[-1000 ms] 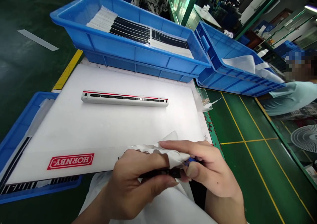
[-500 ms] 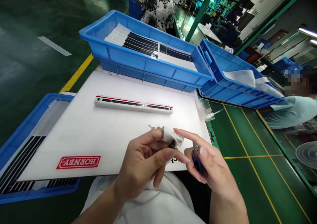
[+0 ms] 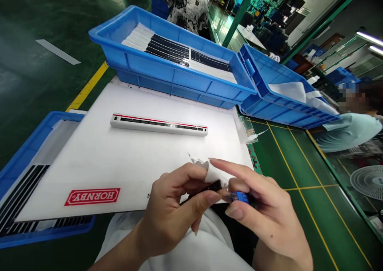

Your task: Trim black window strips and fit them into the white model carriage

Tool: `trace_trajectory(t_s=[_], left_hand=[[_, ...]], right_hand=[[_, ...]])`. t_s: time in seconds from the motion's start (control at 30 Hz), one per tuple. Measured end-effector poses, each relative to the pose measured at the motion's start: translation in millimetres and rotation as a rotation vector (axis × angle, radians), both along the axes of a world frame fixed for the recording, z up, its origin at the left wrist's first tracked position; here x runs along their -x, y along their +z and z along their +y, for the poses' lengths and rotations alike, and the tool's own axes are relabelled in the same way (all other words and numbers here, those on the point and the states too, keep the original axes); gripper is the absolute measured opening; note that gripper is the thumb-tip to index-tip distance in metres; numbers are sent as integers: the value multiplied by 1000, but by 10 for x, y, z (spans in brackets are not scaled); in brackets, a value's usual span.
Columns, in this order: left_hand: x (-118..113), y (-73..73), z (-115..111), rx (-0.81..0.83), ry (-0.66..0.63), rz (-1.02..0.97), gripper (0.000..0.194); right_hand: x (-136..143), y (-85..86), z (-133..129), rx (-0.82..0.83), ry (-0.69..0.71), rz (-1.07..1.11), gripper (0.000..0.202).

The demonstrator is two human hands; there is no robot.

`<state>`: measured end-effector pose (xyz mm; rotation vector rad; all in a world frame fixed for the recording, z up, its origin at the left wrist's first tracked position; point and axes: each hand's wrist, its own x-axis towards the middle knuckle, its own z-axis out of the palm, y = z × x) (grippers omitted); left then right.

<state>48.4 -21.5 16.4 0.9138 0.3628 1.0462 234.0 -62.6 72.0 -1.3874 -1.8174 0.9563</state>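
Note:
My left hand [image 3: 176, 203] pinches a small dark piece [image 3: 214, 186] between thumb and fingers, with a crumpled white cloth [image 3: 214, 173] bunched at its far side. My right hand [image 3: 263, 207] is closed round a small blue tool [image 3: 239, 197], whose tip points at the dark piece. Its forefinger rests on the white cloth. Beyond both hands, a long white train-coach shell [image 3: 158, 125] with a red stripe and dark window band lies on the white board [image 3: 98, 159]. Fingers partly hide the dark piece.
A blue bin [image 3: 179, 77] of black and white strips stands behind the board. Another blue bin [image 3: 287, 103] is at its right, a third [image 3: 18, 155] at lower left. A small clear box [image 3: 248, 129] sits at the board's right edge. Two people are beyond.
The blue tool has turned from upright to nearly level, and its tip has come up to the dark piece. Both hands and the cloth have shifted slightly right in the view.

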Motion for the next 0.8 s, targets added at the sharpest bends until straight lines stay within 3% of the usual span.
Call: trace_trajectory(t_s=[0.4, 0.8], left_hand=[[21, -37, -6, -219, 65, 148, 4], [12, -23, 1, -328, 103, 211, 5]], right_hand=[[14, 36, 36, 118, 116, 280, 44], [-28, -6, 43, 127, 129, 330, 43]])
